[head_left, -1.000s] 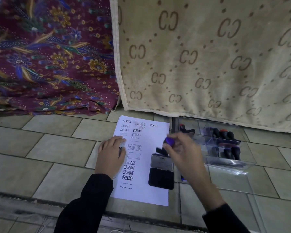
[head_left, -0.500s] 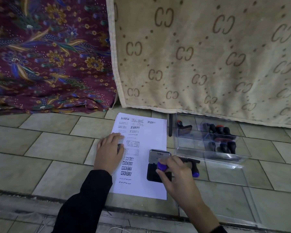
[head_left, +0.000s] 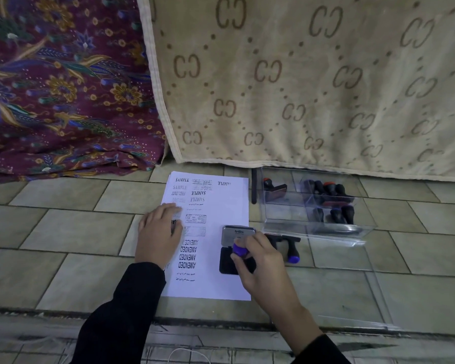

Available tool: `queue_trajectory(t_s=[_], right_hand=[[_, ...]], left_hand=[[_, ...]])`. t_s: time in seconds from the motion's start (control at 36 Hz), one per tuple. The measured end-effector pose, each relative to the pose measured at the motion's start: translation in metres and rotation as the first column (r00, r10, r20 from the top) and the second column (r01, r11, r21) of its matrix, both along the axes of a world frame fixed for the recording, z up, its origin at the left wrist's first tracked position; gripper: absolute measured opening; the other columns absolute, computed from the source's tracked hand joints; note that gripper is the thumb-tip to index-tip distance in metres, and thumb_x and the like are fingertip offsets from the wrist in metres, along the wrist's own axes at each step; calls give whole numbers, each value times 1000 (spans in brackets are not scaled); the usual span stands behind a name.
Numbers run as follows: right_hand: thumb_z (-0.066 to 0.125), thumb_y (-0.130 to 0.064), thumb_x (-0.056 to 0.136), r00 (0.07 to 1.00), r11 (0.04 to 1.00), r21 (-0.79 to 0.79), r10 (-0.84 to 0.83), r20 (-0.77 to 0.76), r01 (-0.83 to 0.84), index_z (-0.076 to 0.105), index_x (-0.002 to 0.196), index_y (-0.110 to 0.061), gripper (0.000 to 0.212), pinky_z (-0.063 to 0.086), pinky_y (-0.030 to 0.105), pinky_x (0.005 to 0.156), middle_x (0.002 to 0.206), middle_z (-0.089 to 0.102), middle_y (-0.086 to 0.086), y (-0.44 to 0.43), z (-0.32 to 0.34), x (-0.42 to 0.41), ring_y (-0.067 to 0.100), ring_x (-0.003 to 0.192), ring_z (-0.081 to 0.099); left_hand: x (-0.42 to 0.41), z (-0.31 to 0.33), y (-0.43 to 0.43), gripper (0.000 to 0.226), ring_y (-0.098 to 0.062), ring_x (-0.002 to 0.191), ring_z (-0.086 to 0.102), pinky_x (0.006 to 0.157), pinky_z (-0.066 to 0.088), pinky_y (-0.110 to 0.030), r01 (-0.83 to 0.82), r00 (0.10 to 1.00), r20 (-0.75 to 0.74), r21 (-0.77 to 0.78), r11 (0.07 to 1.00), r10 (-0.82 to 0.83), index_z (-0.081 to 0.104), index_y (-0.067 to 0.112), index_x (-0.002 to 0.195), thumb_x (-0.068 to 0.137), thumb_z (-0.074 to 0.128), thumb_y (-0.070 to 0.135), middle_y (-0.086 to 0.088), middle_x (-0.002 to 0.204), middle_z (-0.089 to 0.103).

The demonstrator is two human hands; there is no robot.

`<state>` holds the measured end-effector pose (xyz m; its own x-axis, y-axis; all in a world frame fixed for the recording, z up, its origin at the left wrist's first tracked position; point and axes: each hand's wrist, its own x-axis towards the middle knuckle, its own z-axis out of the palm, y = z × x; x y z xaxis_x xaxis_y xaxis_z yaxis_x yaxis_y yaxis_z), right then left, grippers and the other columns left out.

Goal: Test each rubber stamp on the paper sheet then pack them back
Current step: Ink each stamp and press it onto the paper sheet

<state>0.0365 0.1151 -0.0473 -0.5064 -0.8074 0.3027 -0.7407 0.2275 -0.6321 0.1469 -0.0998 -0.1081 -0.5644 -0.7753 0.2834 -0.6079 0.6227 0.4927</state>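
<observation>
A white paper sheet (head_left: 221, 206) with several black stamp prints lies on the tiled floor. My left hand (head_left: 159, 232) presses flat on its left edge, fingers spread. My right hand (head_left: 258, 261) grips a rubber stamp with a purple knob (head_left: 239, 249) and holds it down on the open black ink pad (head_left: 225, 261), whose grey lid (head_left: 238, 232) stands up behind. Two more stamps (head_left: 290, 245) lie on the floor right of the pad. A clear plastic box (head_left: 281, 214) further right holds several stamps with dark handles.
A beige patterned blanket (head_left: 300, 88) hangs just behind the paper and box. A maroon floral cloth (head_left: 63, 88) lies at the back left. The box's clear lid (head_left: 365, 285) lies flat on the tiles at the right. A floor step edge runs below the paper.
My right hand brought the purple-knobbed stamp down from above the paper near the box onto the ink pad. My left hand stayed on the paper.
</observation>
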Motion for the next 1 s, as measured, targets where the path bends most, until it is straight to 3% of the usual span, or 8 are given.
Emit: queue_trajectory(t_s=[0.39,0.78,1.0], right_hand=[[66,-14,85,1000,1000,-13,-11,-22,11,61,102,-12,17,48,20,71,99,53,-3,-2,-2,2,7,79,53],[63,-17,87,1000,1000,-14,-12,-5,11,60,104,-12,18,50,22,76,103,54,-3,-2,-5,0,9,84,55],[62,-19,89,1000,1000,-2,-11,-2,11,58,109,-15,20,47,18,75,107,52,-5,0,-6,0,4,84,51]], left_hand=[[0,4,3,31,-17,123,45,109,21,-36,3,1000,-1,12,1000,-3,60,23,118,88,56,15,8,131,54],[0,6,4,31,-18,123,46,109,22,-37,10,1000,0,7,1000,-10,60,23,118,88,55,15,8,130,55],[2,6,1,29,-14,130,39,113,19,-36,18,999,39,53,998,-20,58,26,122,94,51,28,11,146,42]])
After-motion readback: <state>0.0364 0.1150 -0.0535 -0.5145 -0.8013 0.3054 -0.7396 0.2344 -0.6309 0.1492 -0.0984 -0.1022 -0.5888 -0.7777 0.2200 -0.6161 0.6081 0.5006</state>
